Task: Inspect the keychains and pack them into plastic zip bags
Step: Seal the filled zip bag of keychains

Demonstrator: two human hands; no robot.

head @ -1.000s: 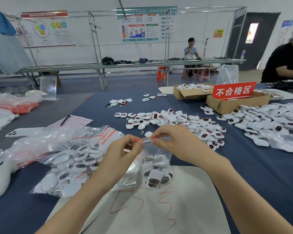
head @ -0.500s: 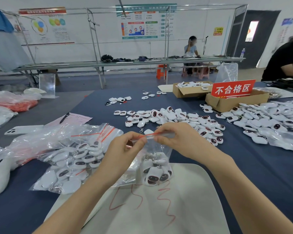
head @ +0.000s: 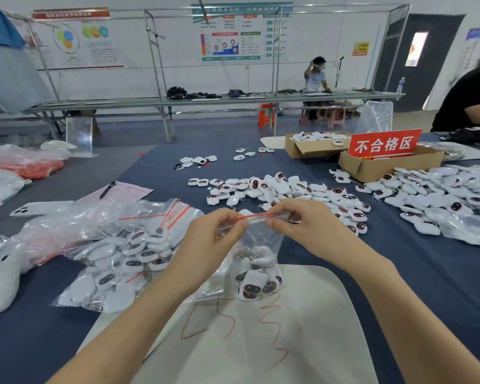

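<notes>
1. The zip bag point(head: 257, 242) hangs upright in front of you, over the far edge of the white mat point(head: 316, 328). A clump of keychains point(head: 254, 281) sits in its bottom. Whether the bottom bears on the mat cannot be told.
2. The bag's red-lined zip strip point(head: 257, 216) runs across you from left to right, rising slightly toward the right, with the bag body directly below your fingers.
3. Your left hand point(head: 211, 242) pinches the left end of the strip between thumb and forefinger. Your right hand point(head: 305, 228) pinches it just right of the middle, and a short length sticks out beyond that grip.
4. Judgement: you are on the sealing step. Whether the bare stretch between your pinches is already pressed closed cannot be told.
5. Judgement: the coming press must travel along the strip's long axis. The bare middle is equally near both hands, but the projecting end is the right hand's to finish.
6. Filled bags point(head: 122, 259) lie just to your left. The loose keychain pile point(head: 288, 192) is beyond the bag, and the cardboard box point(head: 372, 167) with the red sign is further right.
</notes>
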